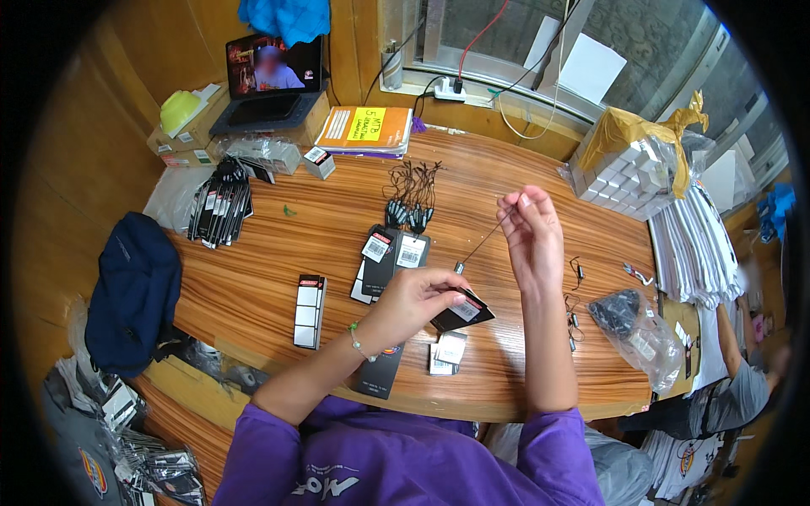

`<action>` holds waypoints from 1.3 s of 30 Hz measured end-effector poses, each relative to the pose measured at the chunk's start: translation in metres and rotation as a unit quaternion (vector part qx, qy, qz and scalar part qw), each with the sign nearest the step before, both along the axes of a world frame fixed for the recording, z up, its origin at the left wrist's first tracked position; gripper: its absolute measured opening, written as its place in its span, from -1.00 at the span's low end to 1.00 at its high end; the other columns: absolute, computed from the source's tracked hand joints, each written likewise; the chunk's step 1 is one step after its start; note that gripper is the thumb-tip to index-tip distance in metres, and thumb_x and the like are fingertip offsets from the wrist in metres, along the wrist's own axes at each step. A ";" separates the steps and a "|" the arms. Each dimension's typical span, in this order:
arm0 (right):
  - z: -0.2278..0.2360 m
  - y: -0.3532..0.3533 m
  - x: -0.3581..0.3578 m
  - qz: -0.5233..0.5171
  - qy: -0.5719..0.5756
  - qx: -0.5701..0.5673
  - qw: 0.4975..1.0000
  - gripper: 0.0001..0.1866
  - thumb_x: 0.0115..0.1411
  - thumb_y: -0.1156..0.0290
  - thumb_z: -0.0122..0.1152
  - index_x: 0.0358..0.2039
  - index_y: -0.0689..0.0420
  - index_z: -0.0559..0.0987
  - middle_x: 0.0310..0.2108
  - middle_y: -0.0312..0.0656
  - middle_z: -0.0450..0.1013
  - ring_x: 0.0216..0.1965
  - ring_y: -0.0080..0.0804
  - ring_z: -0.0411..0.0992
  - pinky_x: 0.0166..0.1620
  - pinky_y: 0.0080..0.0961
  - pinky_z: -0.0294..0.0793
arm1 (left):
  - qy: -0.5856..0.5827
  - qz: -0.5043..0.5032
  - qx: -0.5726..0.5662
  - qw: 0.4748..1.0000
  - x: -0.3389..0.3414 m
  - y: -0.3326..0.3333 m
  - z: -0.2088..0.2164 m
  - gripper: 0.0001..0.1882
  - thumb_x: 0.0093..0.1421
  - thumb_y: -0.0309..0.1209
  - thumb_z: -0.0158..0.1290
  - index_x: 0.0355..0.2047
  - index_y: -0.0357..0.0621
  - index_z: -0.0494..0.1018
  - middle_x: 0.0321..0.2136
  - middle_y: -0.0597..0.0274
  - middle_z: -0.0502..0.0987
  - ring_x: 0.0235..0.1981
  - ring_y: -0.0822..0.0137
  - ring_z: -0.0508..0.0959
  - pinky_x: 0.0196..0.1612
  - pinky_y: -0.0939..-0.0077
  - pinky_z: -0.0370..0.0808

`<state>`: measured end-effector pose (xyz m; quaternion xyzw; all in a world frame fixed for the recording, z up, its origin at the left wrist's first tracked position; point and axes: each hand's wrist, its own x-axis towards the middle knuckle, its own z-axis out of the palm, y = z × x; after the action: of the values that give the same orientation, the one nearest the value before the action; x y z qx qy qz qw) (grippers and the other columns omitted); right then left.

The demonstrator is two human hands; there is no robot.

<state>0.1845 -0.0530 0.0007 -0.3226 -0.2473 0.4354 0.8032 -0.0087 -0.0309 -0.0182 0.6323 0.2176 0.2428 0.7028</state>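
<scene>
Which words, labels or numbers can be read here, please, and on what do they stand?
I won't copy wording, only place it.
Yellow label on the orange notebook: large handwriting.
Purple shirt: white lettering.
Black tag in the left hand: print too small to read.

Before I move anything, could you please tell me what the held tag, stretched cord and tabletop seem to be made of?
Black tag: likely card, smooth and crisp-edged. Stretched cord: probably dark textile, thin and taut; fibre unclear. Tabletop: wood or wood-look laminate, brown with striped grain.
</scene>
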 end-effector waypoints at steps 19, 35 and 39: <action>0.016 0.000 -0.050 -0.181 -0.554 0.019 0.813 -0.82 -0.05 0.66 0.18 -0.36 0.26 0.54 -0.48 -0.12 0.48 -0.46 -0.39 0.44 -0.34 -0.57 0.41 | -0.150 0.250 0.123 0.949 -0.009 0.044 0.011 -0.85 0.01 -0.74 0.06 -0.36 -0.39 0.43 -0.35 0.19 0.47 -0.28 0.42 0.51 -0.18 0.62 0.50; 0.004 0.003 -0.070 -0.111 -0.519 0.036 0.847 -0.79 -0.08 0.72 0.09 -0.37 0.25 0.41 -0.48 -0.13 0.38 -0.46 -0.36 0.41 -0.39 -0.52 0.40 | -0.172 0.257 0.084 0.947 -0.008 0.044 0.024 -0.78 -0.03 -0.77 0.08 -0.36 -0.32 0.38 -0.32 0.16 0.46 -0.26 0.43 0.47 -0.14 0.59 0.46; -0.001 0.001 -0.072 -0.093 -0.498 0.028 0.862 -0.80 -0.08 0.70 0.09 -0.38 0.25 0.40 -0.48 -0.14 0.37 -0.49 -0.39 0.41 -0.41 -0.53 0.40 | -0.160 0.258 0.084 0.949 -0.009 0.040 0.020 -0.77 -0.03 -0.76 0.08 -0.34 -0.33 0.38 -0.31 0.16 0.46 -0.27 0.43 0.48 -0.15 0.60 0.47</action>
<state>0.1129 -0.0516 -0.0005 -0.4956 -0.5949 0.1332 0.6186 -0.0179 0.0091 0.0014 0.5645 0.2367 0.5312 0.5858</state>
